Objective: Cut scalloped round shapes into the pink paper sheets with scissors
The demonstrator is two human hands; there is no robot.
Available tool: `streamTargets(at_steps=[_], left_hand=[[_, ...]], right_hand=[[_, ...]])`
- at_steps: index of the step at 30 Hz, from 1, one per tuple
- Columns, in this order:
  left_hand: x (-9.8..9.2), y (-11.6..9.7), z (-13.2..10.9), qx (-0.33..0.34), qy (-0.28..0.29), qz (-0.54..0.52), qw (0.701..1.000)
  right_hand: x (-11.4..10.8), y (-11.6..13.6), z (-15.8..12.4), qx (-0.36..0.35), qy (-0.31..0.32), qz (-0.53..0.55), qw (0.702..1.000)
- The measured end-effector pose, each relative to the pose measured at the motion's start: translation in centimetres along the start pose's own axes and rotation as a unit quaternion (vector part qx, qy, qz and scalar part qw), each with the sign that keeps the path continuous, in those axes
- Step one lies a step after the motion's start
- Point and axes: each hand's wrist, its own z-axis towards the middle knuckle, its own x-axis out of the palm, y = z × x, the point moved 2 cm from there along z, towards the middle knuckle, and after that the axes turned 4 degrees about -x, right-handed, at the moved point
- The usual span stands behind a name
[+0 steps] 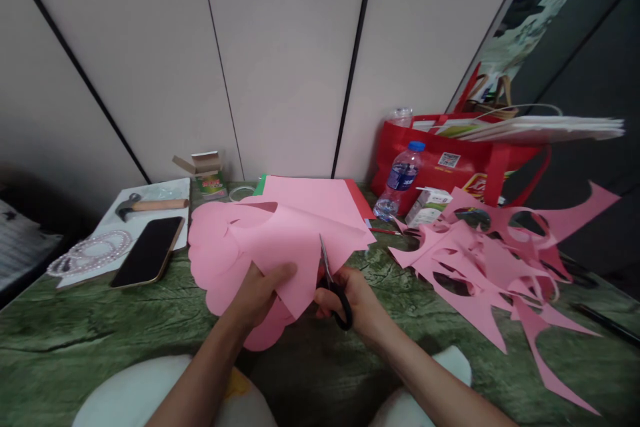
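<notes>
On the worktop (150, 327), a red bag (440, 177) stands at the back right, a stack of white paper (565, 127) jutting from its open top. Before it are a blue-capped bottle (401, 177), upright with a slight lean, and a small carton (429, 205). At the back left a box (211, 183) stands with flaps raised; its inside is hidden.

The pink sheet (300, 247) is above the worktop, in front of the person. The left hand (260, 293) pinches its near part, thumb on top and the other fingers under it, over scallop-edged pink pieces (210, 247). The right hand (353, 293) has its fingers closed about the handles of the scissors (327, 270), whose blades lie along a slit in the sheet.

The scissors point away from the person, slightly left, their long axis running from near right to far left. One sheet corner points toward the person, another right, toward pink scraps (497, 263).
</notes>
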Motion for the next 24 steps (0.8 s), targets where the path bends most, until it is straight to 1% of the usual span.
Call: streamTargets(at_steps=[3, 6, 10, 13, 19, 24], left_hand=[[0.19, -0.29, -0.16, -0.002, -0.01, -0.015, 1.0], [0.23, -0.4, -0.25, 0.002, -0.007, -0.024, 1.0], [0.02, -0.25, -0.19, 0.003, 0.005, -0.02, 1.0], [-0.08, -0.21, -0.17, 0.004, -0.001, -0.019, 1.0], [0.23, -0.48, -0.38, -0.009, 0.002, -0.014, 1.0], [0.24, -0.71, -0.53, -0.03, 0.005, -0.005, 1.0]], right_hand=[[0.0, -0.1, -0.02, 0.012, -0.001, -0.006, 1.0], [-0.04, -0.22, -0.01, 0.015, -0.002, -0.013, 1.0], [-0.1, -0.34, 0.04, 0.019, -0.003, -0.013, 1.0], [-0.05, -0.28, 0.06, 0.022, -0.003, -0.015, 1.0], [-0.04, -0.32, 0.01, 0.021, -0.001, -0.008, 1.0], [-0.22, 0.11, -0.03, 0.006, 0.033, 0.014, 0.999]])
